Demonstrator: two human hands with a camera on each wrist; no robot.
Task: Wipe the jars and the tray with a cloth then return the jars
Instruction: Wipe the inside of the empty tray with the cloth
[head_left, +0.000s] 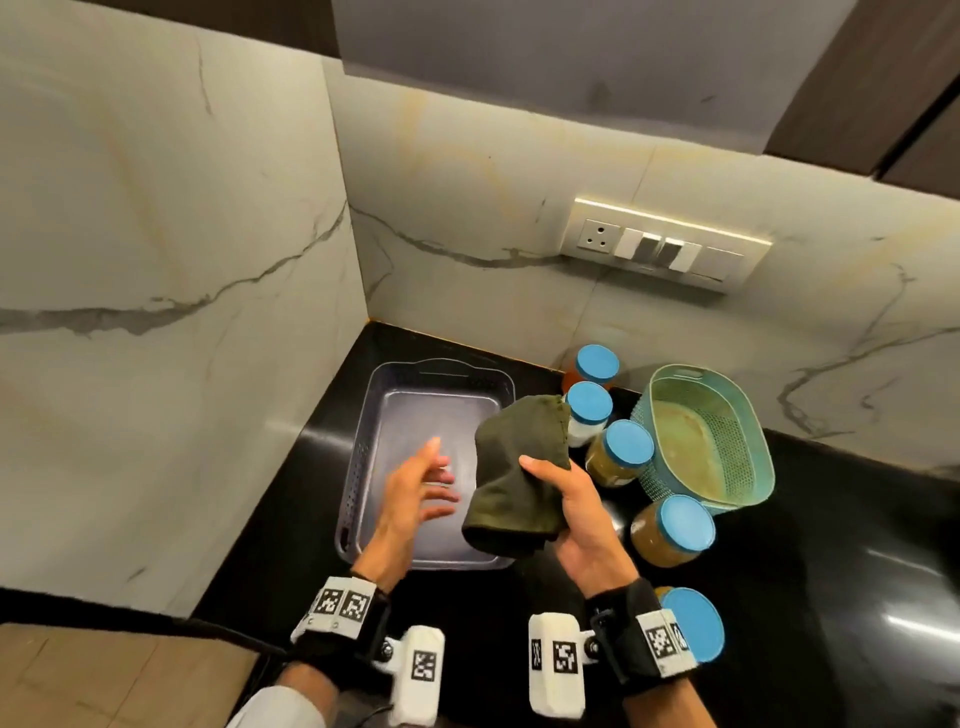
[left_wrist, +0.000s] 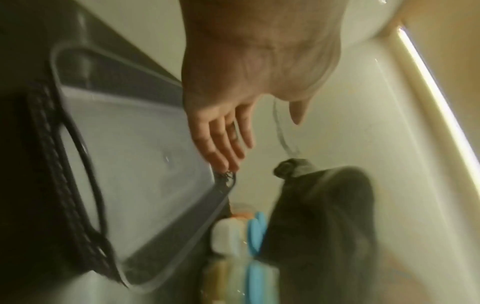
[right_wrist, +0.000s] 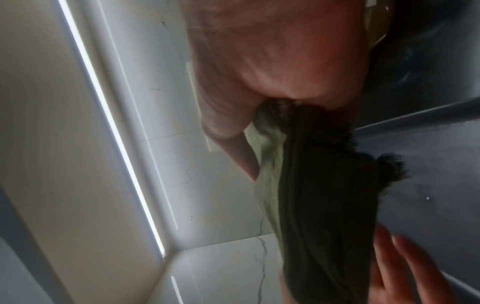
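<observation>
A grey plastic tray (head_left: 363, 457) (left_wrist: 145, 144) lies in the corner of the black counter, with nothing in it. My right hand (head_left: 571, 514) (right_wrist: 272, 67) grips a dark green cloth (head_left: 514, 478) (right_wrist: 319, 195) (left_wrist: 324, 226) over the tray's right edge. Just left of the cloth, my left hand (head_left: 415, 493) (left_wrist: 233, 127) hovers above the tray with fingers spread and holds nothing. Several blue-lidded jars stand right of the tray: one at the back (head_left: 595, 366), a white one (head_left: 587, 410) partly behind the cloth, and a yellowish one (head_left: 621, 452). Two more jars (head_left: 672, 530) stand nearer me.
A teal perforated basket (head_left: 737, 415) stands right of the jars. Marble walls close the corner at left and behind. A switch panel (head_left: 665, 244) is on the back wall. The black counter (head_left: 831, 545) extends to the right.
</observation>
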